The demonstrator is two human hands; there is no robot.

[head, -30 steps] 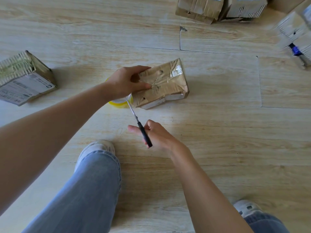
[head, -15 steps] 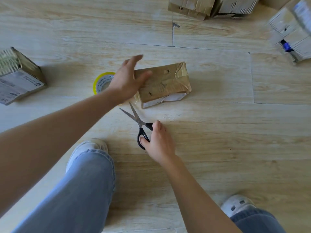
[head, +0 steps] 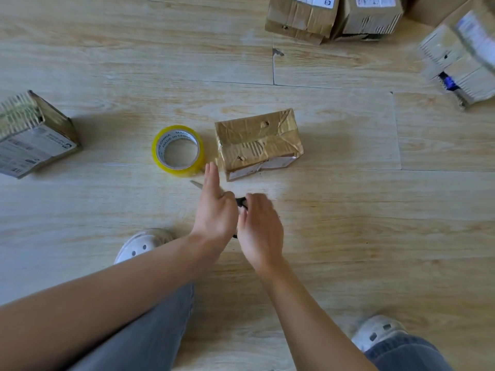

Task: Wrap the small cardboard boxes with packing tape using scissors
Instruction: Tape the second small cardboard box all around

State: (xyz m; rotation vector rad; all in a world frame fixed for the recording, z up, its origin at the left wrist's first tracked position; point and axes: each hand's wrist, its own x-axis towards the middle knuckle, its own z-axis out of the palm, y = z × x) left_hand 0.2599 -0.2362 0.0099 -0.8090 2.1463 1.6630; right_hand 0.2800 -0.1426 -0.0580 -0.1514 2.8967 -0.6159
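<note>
Pale wood floor (head: 348, 236) carries everything. Nearest to you lie the scissors (head: 241, 202), with the long axis slanted: the tip points to the far left and the black handles point toward you. Your left grip (head: 214, 210) hovers over them with straight fingers and holds nothing. Your right grip (head: 261, 226) is just beside it. Its fingers are loose, and it also holds nothing, as far as the blur lets me see.

Half a second ago the left one lay on the box and the right one held the scissor handle; both have let go. Most of the scissors is hidden under both grips, so I cannot tell if the blades are apart.

Beyond them the taped cardboard box (head: 257, 143) lies on the floor. Its long axis runs left to right, with the right end a little farther away. Just left of it the yellow tape roll (head: 178, 151) lies flat with the hole up, now fully uncovered. Farther off, a labelled box (head: 34, 137) on the left and a stack of boxes (head: 332, 17) are cut off by the edges. The boxes at the far right (head: 460, 57) are blurred.
</note>
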